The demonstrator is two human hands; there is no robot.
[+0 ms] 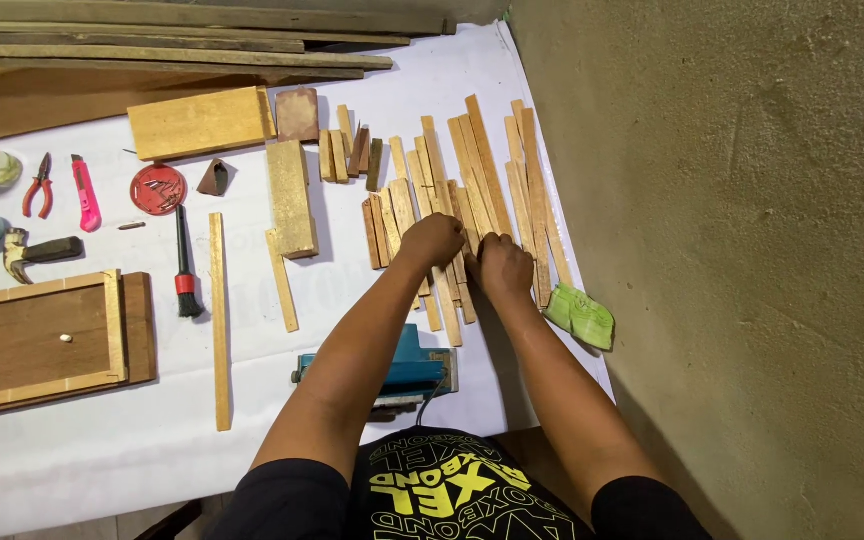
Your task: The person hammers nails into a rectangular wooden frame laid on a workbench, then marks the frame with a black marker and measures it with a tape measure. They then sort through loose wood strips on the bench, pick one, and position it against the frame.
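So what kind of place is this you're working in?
Most likely a small woodworking bench set against a rough plaster wall. Both hands rest on a pile of thin wood strips, with a hammer, pliers and an electric planer nearby.

Pale, matt, unvarnished wood throughout the thin slats (452, 200). Left of those slats: smooth white sheet covering (102, 440) on the table, glossy pink plastic on a utility knife (85, 193), dull metal on a hammer head (15, 255). Right of slats: rough matt plaster wall (752, 250), crumpled green cloth (580, 316).
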